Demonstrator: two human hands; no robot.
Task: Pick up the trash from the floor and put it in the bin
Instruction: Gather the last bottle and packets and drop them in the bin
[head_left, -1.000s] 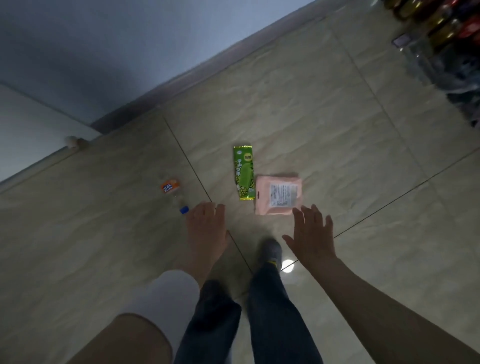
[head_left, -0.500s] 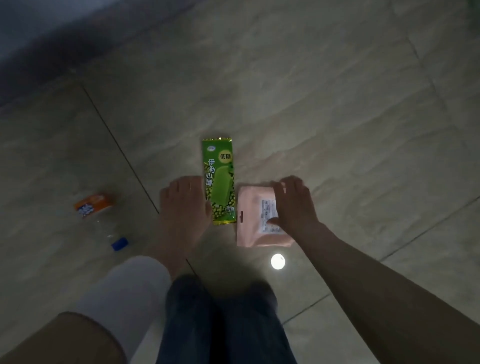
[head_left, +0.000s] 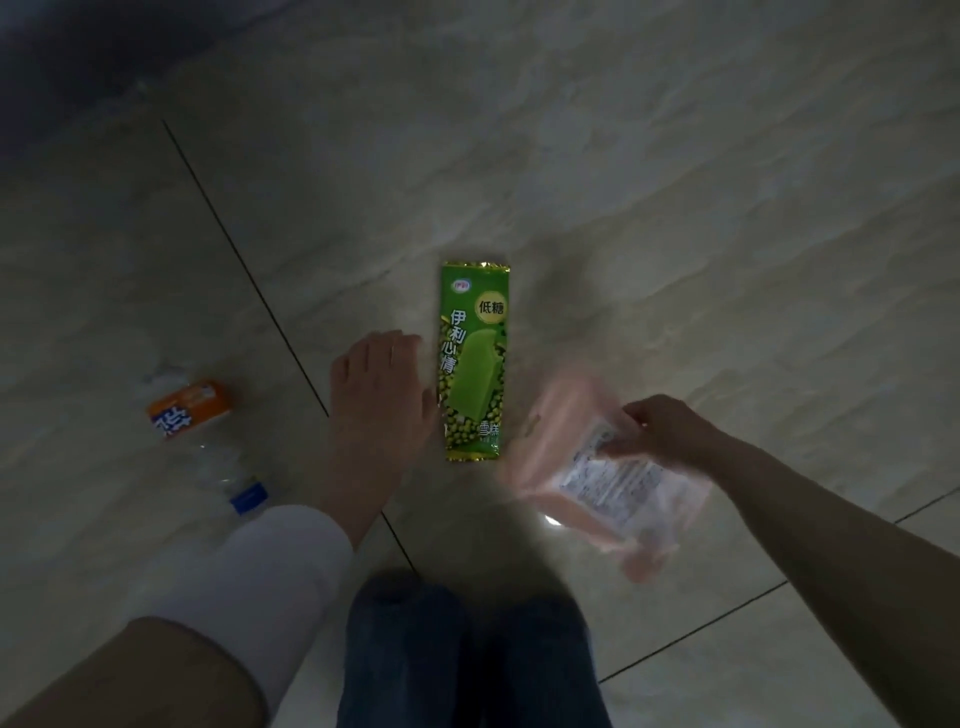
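Right hand (head_left: 670, 434) pinches the blurred pink packet (head_left: 597, 478), apparently lifted, lower right. Left hand (head_left: 379, 400), fingers spread and empty, lies beside the green ice-lolly wrapper (head_left: 474, 364) at centre. Crushed plastic bottle (head_left: 200, 431) remains at left; no bin visible.

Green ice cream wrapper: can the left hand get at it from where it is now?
Probably yes. The left hand is open, right beside the green ice cream wrapper, which lies flat on the floor with nothing over it. The right hand holds the pink packet off to the other side.
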